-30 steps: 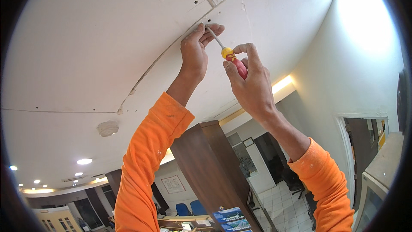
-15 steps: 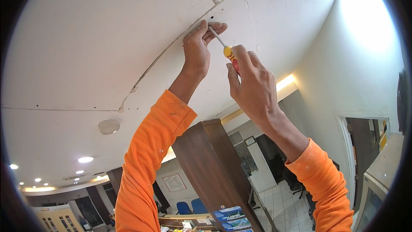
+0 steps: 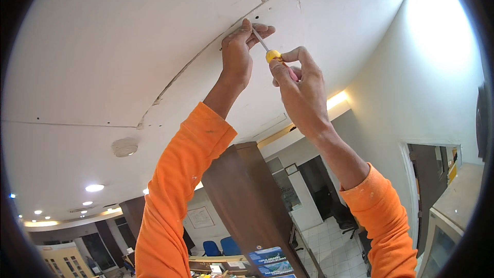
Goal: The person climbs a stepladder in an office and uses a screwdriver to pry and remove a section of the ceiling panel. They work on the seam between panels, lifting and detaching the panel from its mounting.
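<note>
Beside a ceiling (image 3: 103, 62) seam (image 3: 180, 73), holds left hand (image 3: 241, 49) with fingers extended around the hidden tip of a screwdriver (image 3: 272, 55); impossible to say if pinching. Angles it up between both hands, gripped in right hand (image 3: 303, 90) with thumb now further up, suggesting regripping to turn. Leaves room rightward, toward the curved wall (image 3: 422, 77).

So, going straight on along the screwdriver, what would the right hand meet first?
Most likely the left hand, beside the screwdriver shaft, then the ceiling; exact depth is unclear.
</note>
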